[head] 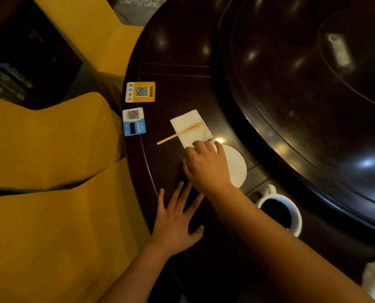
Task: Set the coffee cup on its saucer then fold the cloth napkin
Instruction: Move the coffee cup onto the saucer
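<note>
A white saucer [236, 165] lies on the dark round table, partly covered by my right hand [206, 167], whose fingers curl over the saucer's left edge and touch the near end of the white napkin [189, 127]. A wooden stir stick [177, 133] rests across the napkin. The white coffee cup [280, 212], full of dark coffee, stands on the table to the right of my right forearm, apart from the saucer. My left hand [175, 219] lies flat on the table near its edge, fingers spread, holding nothing.
Two QR code cards, an orange one [140, 92] and a blue one [134, 121], lie near the table's left edge. A raised dark turntable [302, 84] fills the table's centre. Yellow upholstered chairs [50, 193] stand to the left.
</note>
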The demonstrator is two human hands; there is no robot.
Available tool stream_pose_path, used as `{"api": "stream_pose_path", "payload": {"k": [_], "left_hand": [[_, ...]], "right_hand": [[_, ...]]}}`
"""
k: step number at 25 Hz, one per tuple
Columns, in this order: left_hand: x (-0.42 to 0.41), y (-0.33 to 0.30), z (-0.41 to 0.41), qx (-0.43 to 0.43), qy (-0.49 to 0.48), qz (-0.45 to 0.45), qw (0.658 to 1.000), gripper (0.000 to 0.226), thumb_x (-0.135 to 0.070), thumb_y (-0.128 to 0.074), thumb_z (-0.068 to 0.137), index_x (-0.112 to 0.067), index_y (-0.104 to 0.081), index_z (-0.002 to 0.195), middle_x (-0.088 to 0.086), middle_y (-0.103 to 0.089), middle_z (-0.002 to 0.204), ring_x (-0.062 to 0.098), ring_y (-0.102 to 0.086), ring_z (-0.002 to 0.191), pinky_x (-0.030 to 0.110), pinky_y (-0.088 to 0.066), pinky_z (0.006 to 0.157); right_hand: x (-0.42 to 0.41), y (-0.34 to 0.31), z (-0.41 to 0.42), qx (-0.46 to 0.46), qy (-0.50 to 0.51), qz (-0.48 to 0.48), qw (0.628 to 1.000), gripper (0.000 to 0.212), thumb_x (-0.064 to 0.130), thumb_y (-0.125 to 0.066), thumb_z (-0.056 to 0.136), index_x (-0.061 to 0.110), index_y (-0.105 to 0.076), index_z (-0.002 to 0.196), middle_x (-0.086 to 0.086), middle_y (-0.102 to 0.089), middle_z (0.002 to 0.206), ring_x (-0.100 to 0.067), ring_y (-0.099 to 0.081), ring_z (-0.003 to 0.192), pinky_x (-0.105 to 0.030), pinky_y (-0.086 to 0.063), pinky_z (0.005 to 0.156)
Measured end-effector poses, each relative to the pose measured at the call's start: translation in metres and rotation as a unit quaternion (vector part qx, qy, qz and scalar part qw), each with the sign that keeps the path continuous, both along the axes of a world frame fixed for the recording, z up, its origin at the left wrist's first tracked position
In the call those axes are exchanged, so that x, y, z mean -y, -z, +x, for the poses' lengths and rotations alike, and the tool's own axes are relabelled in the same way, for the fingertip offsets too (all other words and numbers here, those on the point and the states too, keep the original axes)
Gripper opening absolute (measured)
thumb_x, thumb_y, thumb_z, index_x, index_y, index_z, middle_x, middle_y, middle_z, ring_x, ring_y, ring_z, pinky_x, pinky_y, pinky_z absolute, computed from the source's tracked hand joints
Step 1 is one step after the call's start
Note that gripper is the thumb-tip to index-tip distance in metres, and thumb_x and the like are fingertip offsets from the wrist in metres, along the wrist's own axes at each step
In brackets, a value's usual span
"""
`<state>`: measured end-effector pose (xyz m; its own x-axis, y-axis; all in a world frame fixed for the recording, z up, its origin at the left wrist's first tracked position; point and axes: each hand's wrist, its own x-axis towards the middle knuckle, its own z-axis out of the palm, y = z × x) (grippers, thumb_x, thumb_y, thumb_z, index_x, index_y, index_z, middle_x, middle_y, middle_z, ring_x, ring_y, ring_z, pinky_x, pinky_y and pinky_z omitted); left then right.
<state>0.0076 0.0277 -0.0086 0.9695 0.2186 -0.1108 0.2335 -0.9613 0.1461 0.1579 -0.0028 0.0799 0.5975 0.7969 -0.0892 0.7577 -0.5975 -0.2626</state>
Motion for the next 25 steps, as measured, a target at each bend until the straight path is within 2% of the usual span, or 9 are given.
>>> {"api": "stream_pose_path", "payload": {"k": [2, 4, 7, 9, 11, 15, 20, 25], "left_hand": [[0.011, -0.001, 0.0, -0.001, -0.024, 0.004, 1.0, 0.074, -0.058, -0.039, 0.076, -0.024, -0.028, 0.141, 0.014, -0.024, 0.152, 0.032, -0.021, 0.14, 0.062, -0.02, 0.103], [0.025, -0.002, -0.001, -0.004, -0.069, 0.004, 0.998, 0.07, -0.053, -0.034, 0.08, -0.022, -0.029, 0.142, 0.015, -0.025, 0.152, 0.032, -0.019, 0.14, 0.062, -0.023, 0.105], [0.049, -0.002, -0.002, -0.007, -0.126, -0.006, 0.992, 0.071, -0.056, -0.03, 0.084, -0.019, -0.025, 0.144, 0.015, -0.025, 0.152, 0.031, -0.016, 0.141, 0.062, -0.019, 0.105], [0.065, 0.0, -0.002, -0.015, -0.131, -0.008, 0.991, 0.073, -0.059, -0.029, 0.084, -0.018, -0.025, 0.145, 0.014, -0.023, 0.152, 0.032, -0.014, 0.141, 0.064, -0.015, 0.105], [0.078, 0.002, -0.003, -0.022, -0.128, -0.006, 0.992, 0.076, -0.061, -0.029, 0.082, -0.02, -0.022, 0.145, 0.014, -0.021, 0.153, 0.033, -0.012, 0.142, 0.065, -0.012, 0.105], [0.084, 0.003, -0.004, -0.022, -0.126, 0.004, 0.992, 0.077, -0.063, -0.03, 0.082, -0.022, -0.02, 0.146, 0.014, -0.022, 0.153, 0.034, -0.012, 0.141, 0.067, -0.015, 0.104], [0.083, 0.003, -0.004, -0.023, -0.125, 0.002, 0.992, 0.076, -0.062, -0.028, 0.083, -0.022, -0.015, 0.146, 0.015, -0.02, 0.154, 0.035, -0.011, 0.142, 0.068, -0.015, 0.104], [0.079, 0.006, -0.004, -0.032, -0.11, 0.004, 0.993, 0.074, -0.064, -0.008, 0.087, -0.02, -0.012, 0.146, 0.017, -0.021, 0.153, 0.038, -0.012, 0.141, 0.07, -0.014, 0.101]], "right_hand": [[0.046, -0.016, -0.012, 0.02, 0.058, 0.025, 0.998, 0.038, 0.034, -0.053, 0.089, 0.011, -0.056, 0.119, -0.013, -0.054, 0.127, -0.031, -0.046, 0.119, -0.05, -0.027, 0.104], [0.094, -0.027, -0.023, 0.048, 0.144, 0.029, 0.988, 0.051, 0.041, -0.062, 0.081, 0.014, -0.054, 0.123, -0.014, -0.052, 0.13, -0.032, -0.045, 0.121, -0.05, -0.033, 0.102], [0.149, -0.032, -0.032, -0.036, 0.277, -0.03, 0.96, 0.083, 0.06, -0.061, 0.075, 0.025, -0.026, 0.142, -0.012, -0.024, 0.15, -0.03, -0.021, 0.136, -0.047, -0.027, 0.106], [0.169, -0.027, -0.038, -0.089, 0.317, -0.057, 0.943, 0.097, 0.067, -0.058, 0.072, 0.029, -0.008, 0.145, -0.009, -0.007, 0.154, -0.028, -0.01, 0.14, -0.047, -0.025, 0.108], [0.176, -0.019, -0.043, -0.102, 0.33, -0.07, 0.936, 0.102, 0.069, -0.059, 0.071, 0.027, -0.003, 0.145, -0.009, -0.005, 0.154, -0.028, -0.01, 0.14, -0.045, -0.03, 0.105], [0.179, -0.012, -0.044, -0.095, 0.352, -0.074, 0.928, 0.098, 0.062, -0.062, 0.073, 0.024, -0.007, 0.143, -0.008, -0.018, 0.148, -0.025, -0.027, 0.131, -0.036, -0.045, 0.089], [0.174, -0.013, -0.035, -0.115, 0.351, -0.08, 0.926, 0.099, 0.057, -0.066, 0.074, 0.022, -0.006, 0.145, -0.011, -0.024, 0.144, -0.027, -0.03, 0.129, -0.035, -0.046, 0.087], [0.174, -0.011, -0.034, -0.098, 0.328, -0.084, 0.936, 0.095, 0.057, -0.066, 0.073, 0.024, -0.012, 0.143, -0.009, -0.025, 0.142, -0.026, -0.031, 0.126, -0.031, -0.046, 0.081]]}}
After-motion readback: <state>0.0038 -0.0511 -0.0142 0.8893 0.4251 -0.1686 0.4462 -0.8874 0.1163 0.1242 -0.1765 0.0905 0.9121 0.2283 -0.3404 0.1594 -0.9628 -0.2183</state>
